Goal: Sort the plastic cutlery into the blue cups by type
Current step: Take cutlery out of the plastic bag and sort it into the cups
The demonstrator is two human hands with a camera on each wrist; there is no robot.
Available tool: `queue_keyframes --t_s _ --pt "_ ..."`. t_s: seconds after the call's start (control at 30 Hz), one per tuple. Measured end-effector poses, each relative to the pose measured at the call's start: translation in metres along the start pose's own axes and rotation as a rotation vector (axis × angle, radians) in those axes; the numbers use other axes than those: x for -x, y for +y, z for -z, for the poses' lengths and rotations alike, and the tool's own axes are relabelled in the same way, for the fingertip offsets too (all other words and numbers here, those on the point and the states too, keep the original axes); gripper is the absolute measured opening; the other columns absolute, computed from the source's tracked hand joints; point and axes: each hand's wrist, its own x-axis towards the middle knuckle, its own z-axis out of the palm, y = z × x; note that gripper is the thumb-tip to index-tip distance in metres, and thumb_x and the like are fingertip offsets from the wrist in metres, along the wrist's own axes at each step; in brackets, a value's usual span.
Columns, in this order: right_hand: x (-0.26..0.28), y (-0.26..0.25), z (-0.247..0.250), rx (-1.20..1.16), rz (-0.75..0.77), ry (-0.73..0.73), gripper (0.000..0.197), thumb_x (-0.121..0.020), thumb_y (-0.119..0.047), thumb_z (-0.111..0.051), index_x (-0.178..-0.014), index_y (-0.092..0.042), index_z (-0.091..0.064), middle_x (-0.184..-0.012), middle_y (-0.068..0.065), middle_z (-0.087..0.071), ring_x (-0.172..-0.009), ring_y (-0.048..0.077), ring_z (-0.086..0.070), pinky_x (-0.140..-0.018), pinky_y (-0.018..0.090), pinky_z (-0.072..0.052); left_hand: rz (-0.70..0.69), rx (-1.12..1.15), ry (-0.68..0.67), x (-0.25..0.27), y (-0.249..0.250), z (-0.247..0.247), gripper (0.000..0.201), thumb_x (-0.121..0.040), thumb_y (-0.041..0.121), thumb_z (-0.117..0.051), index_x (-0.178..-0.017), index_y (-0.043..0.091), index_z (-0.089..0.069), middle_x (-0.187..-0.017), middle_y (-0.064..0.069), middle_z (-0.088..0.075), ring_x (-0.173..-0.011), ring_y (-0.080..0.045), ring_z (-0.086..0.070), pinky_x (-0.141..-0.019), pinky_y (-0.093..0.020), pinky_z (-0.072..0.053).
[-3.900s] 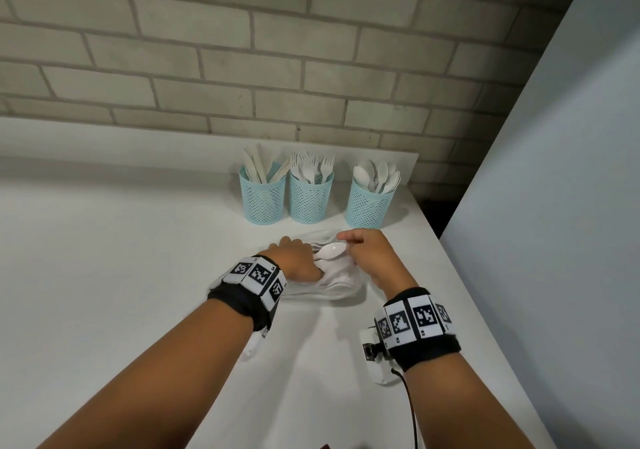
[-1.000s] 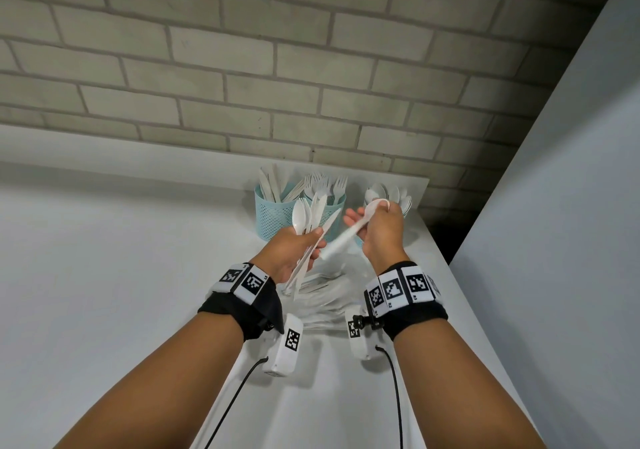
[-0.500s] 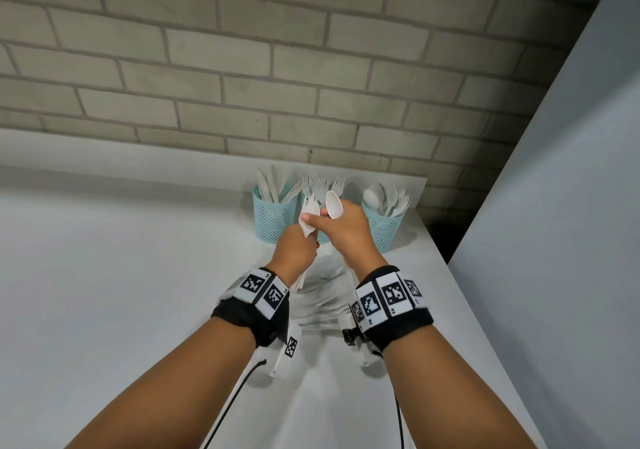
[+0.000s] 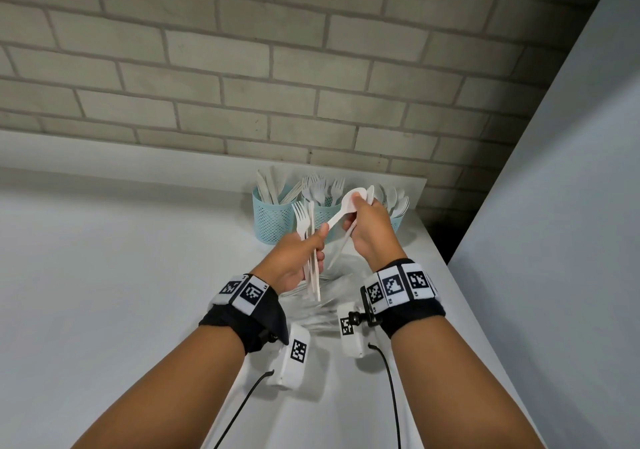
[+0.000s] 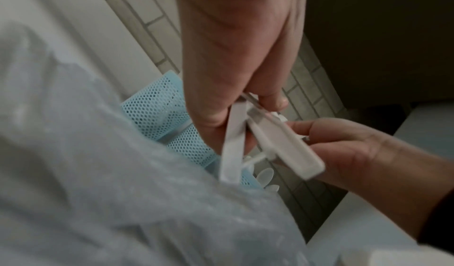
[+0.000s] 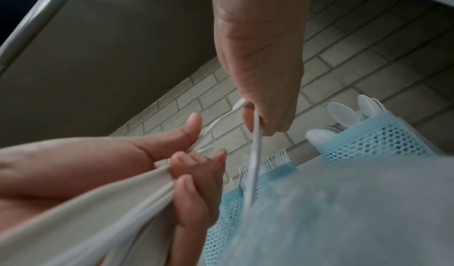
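Three blue mesh cups stand at the back of the table: knives (image 4: 273, 220) on the left, forks (image 4: 325, 211) in the middle, spoons (image 4: 397, 221) on the right. In front of them and above the table, my left hand (image 4: 313, 246) grips a bundle of white cutlery (image 4: 313, 275) with a fork (image 4: 300, 216) sticking up. My right hand (image 4: 358, 211) pinches the bowl of a white spoon (image 4: 351, 201); its handle reaches to my left thumb. A second handle (image 6: 255, 153) hangs down from the right hand. The bundle's handles (image 5: 282, 142) point at the left wrist camera.
A clear plastic bag (image 4: 323, 298) with more white cutlery lies on the white table (image 4: 121, 275) under my hands. A brick wall (image 4: 242, 67) rises behind the cups. A grey panel (image 4: 554, 206) stands along the right, beyond the table's right edge.
My hands were pressed together over the bundle. The right hand has since moved right and away from the left, drawing a spoon out sideways.
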Motion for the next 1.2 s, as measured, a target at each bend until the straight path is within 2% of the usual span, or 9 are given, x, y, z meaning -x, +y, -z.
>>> queue_keyframes --t_s 0.17,0.33,0.5,0.6,0.73,0.83,0.9,1.03,1.2 --pt "0.003 -0.004 0.001 -0.234 -0.023 -0.051 0.018 -0.103 -0.013 -0.026 -0.118 -0.013 -0.037 -0.084 0.012 -0.061 -0.069 0.019 -0.063 -0.063 0.028 -0.051 0.064 0.176 0.008 0.002 0.001 0.0 0.034 -0.095 0.045 -0.045 -0.089 0.012 -0.05 -0.059 0.001 -0.04 -0.045 -0.01 -0.042 -0.049 -0.024 -0.043" --pt "-0.003 -0.005 0.005 -0.35 0.021 0.009 0.008 -0.102 -0.02 -0.035 -0.101 -0.022 -0.043 -0.06 -0.002 -0.034 -0.039 0.005 -0.035 -0.042 0.019 -0.032 0.096 0.171 0.105 -0.001 -0.004 0.002 0.022 -0.097 0.032 -0.048 -0.088 0.011 -0.047 -0.061 -0.001 -0.042 -0.052 -0.013 -0.044 -0.051 -0.027 -0.047" --pt "0.0 0.001 0.0 -0.313 0.16 0.03 0.022 -0.1 -0.031 -0.038 -0.085 -0.018 -0.047 -0.058 -0.003 -0.031 -0.046 0.006 -0.032 -0.045 0.02 -0.032 0.135 0.206 -0.013 0.002 -0.002 -0.007 0.025 -0.099 0.019 -0.045 -0.119 0.003 -0.044 -0.087 -0.019 -0.064 -0.061 -0.024 -0.069 -0.061 -0.033 -0.059" --pt "0.002 0.005 0.001 -0.207 0.174 -0.001 0.019 -0.099 -0.021 -0.042 -0.083 -0.016 -0.05 -0.062 -0.001 -0.042 -0.053 0.009 -0.042 -0.051 0.021 -0.039 0.082 0.148 -0.006 0.002 -0.002 -0.012 0.022 -0.098 0.017 -0.047 -0.112 0.0 -0.05 -0.083 -0.015 -0.063 -0.058 -0.016 -0.067 -0.051 -0.022 -0.056" --pt "0.0 0.002 0.003 -0.201 0.158 0.035 0.011 -0.095 -0.009 -0.048 -0.09 -0.018 -0.048 -0.067 0.002 -0.051 -0.054 0.01 -0.05 -0.048 0.02 -0.044 0.009 0.022 0.049 -0.003 -0.006 -0.012 0.013 -0.098 0.014 -0.046 -0.095 0.004 -0.054 -0.074 -0.007 -0.056 -0.061 -0.012 -0.056 -0.052 -0.015 -0.047" --pt "-0.008 -0.002 0.003 -0.246 0.11 0.099 0.008 -0.096 -0.019 -0.047 -0.09 -0.018 -0.051 -0.062 -0.001 -0.042 -0.043 0.006 -0.037 -0.04 0.018 -0.033 0.01 0.02 0.041 -0.004 -0.006 -0.015 0.013 -0.098 0.013 -0.045 -0.093 0.004 -0.054 -0.078 -0.008 -0.056 -0.066 -0.014 -0.057 -0.054 -0.016 -0.051" --pt "-0.016 -0.01 0.008 -0.239 0.12 0.12 0.026 -0.097 -0.034 -0.046 -0.079 -0.016 -0.052 -0.059 -0.003 -0.037 -0.039 0.004 -0.031 -0.038 0.017 -0.028 0.017 0.073 0.024 -0.004 -0.003 -0.018 0.013 -0.099 0.016 -0.044 -0.1 0.004 -0.051 -0.086 -0.01 -0.055 -0.07 -0.019 -0.059 -0.061 -0.021 -0.056" --pt "-0.028 -0.044 0.025 -0.292 0.29 0.26 0.039 -0.096 -0.044 -0.042 -0.071 -0.015 -0.05 -0.054 -0.005 -0.038 -0.041 0.007 -0.034 -0.04 0.019 -0.032 0.016 0.033 0.01 -0.004 0.005 -0.017 0.018 -0.1 0.029 -0.04 -0.098 0.014 -0.049 -0.092 -0.008 -0.056 -0.074 -0.022 -0.062 -0.067 -0.03 -0.054" --pt "-0.054 -0.067 0.038 -0.188 0.567 0.452 0.041 -0.099 -0.036 -0.038 -0.065 -0.017 -0.05 -0.057 -0.003 -0.047 -0.052 0.01 -0.043 -0.05 0.02 -0.037 0.0 0.06 -0.008 -0.011 0.008 -0.014 0.021 -0.1 0.032 -0.039 -0.095 0.02 -0.055 -0.067 0.001 -0.042 -0.05 -0.008 -0.041 -0.046 -0.017 -0.038"
